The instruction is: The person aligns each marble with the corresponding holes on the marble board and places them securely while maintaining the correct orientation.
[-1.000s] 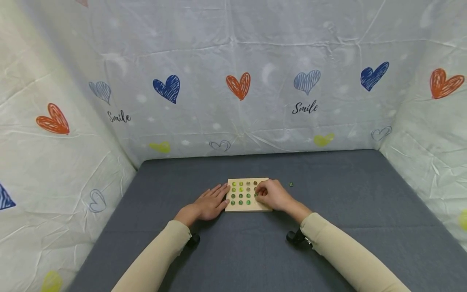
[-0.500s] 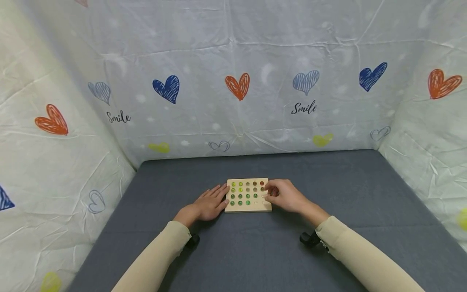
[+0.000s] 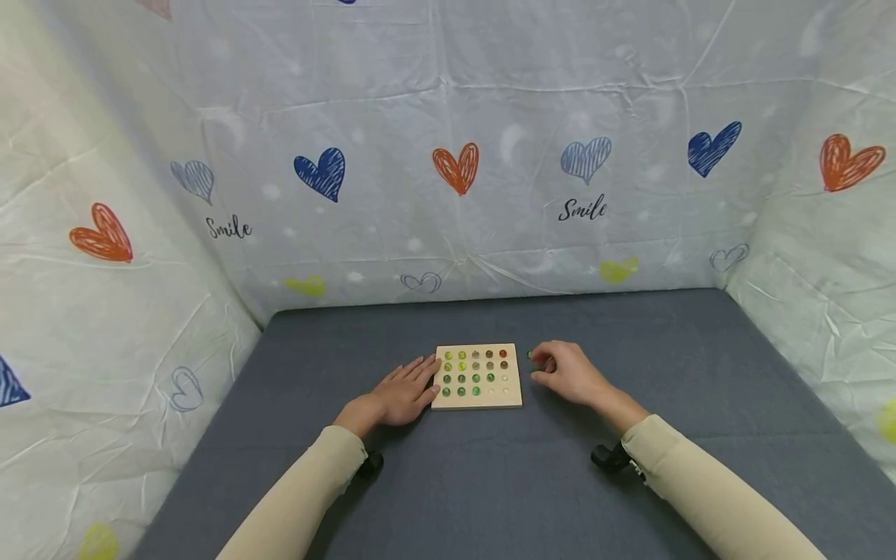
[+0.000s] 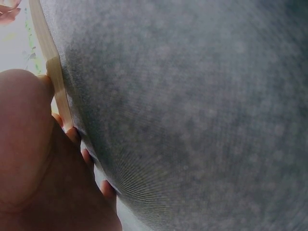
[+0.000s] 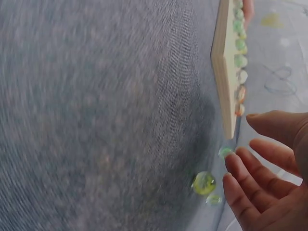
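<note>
A pale wooden board (image 3: 458,402) lies on the dark grey cloth, with glass marbles (image 3: 476,378) in rows of round hollows. Bare hollows show at its lower right. My left hand (image 3: 406,390) rests flat with fingertips and thumb on the board's left edge. To the right of the board, my right hand (image 3: 568,373) hovers low with thumb and fingers apart. By its fingertips is a green marble (image 3: 530,354). The right wrist view shows a yellow-green marble (image 5: 204,183) and two smaller-looking ones on the cloth beside the fingers; nothing is gripped there.
The grey cloth (image 3: 448,482) covers the table. White curtains (image 3: 518,93) printed with hearts and "Smile" hang behind and at both sides. A dark wrist device (image 3: 609,459) sits under the right sleeve.
My right hand was at the board's fourth column a second ago; it has let go of a marble there and moved right, off the board. The left hand stays put.
</note>
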`<control>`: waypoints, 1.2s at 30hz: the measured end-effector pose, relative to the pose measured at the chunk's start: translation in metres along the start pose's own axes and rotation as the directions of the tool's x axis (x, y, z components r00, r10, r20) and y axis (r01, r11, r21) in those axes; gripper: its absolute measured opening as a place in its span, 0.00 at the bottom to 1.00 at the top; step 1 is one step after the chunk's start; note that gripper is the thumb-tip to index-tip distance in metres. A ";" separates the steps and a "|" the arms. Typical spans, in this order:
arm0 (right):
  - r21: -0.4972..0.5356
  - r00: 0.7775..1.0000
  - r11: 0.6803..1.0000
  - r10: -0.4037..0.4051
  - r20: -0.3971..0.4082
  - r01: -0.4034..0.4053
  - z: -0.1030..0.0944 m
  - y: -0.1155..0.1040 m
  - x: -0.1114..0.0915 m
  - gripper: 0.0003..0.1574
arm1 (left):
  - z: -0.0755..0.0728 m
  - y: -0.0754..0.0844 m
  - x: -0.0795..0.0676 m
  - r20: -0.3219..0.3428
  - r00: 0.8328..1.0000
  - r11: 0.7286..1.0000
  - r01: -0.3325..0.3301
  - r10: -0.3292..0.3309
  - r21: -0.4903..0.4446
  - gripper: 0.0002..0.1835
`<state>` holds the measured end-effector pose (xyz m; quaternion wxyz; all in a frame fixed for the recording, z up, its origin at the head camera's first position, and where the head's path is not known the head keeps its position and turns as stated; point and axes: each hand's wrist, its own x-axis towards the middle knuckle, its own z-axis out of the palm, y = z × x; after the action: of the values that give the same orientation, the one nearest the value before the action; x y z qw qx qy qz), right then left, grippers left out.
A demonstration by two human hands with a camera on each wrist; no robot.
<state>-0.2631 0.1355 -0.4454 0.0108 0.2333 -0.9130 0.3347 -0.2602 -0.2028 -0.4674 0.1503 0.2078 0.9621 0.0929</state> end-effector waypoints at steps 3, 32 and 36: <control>-0.015 1.000 1.000 0.026 -0.004 -0.026 -0.002 0.005 0.002 0.17 | 0.001 -0.001 0.001 0.002 1.000 1.000 0.006 -0.006 0.002 0.34; -0.047 0.993 0.993 0.112 0.032 -0.111 0.004 0.013 0.033 0.21 | -0.010 0.010 -0.010 0.012 1.000 1.000 0.005 -0.005 -0.013 0.34; -0.044 0.990 0.991 0.129 0.050 -0.126 0.004 0.014 0.035 0.18 | -0.006 0.007 -0.007 0.011 1.000 1.000 0.019 -0.019 -0.007 0.34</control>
<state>-0.2998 0.1277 -0.4511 -0.0298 0.1828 -0.9327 0.3095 -0.2535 -0.1998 -0.4585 0.1573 0.1984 0.9628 0.0940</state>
